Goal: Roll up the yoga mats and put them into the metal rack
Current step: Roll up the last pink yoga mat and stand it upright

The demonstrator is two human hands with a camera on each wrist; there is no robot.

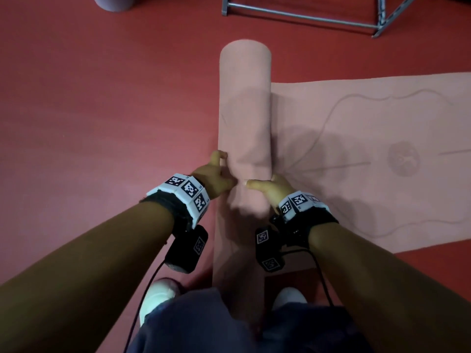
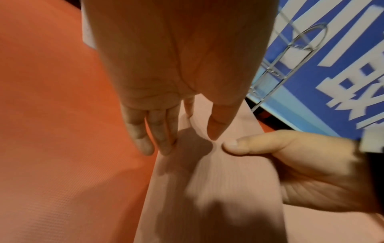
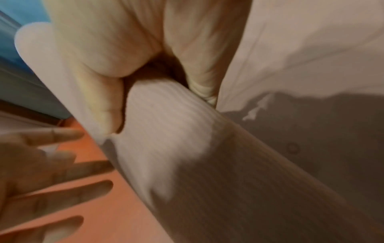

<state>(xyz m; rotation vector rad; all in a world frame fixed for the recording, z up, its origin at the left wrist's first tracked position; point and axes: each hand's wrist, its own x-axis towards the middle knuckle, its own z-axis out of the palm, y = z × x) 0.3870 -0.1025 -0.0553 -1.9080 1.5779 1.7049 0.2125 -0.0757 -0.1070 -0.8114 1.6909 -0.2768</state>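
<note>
Left hand: fingers straight and spread, touching the left side of the pink mat roll, gripping nothing. Right hand: curling over the roll's right side, thumb lying across the top, grasping it. Roll is lying on the red floor, its unrolled part stretching right. Metal rack is standing at far right; a purple rolled mat is lying at far left.
</note>
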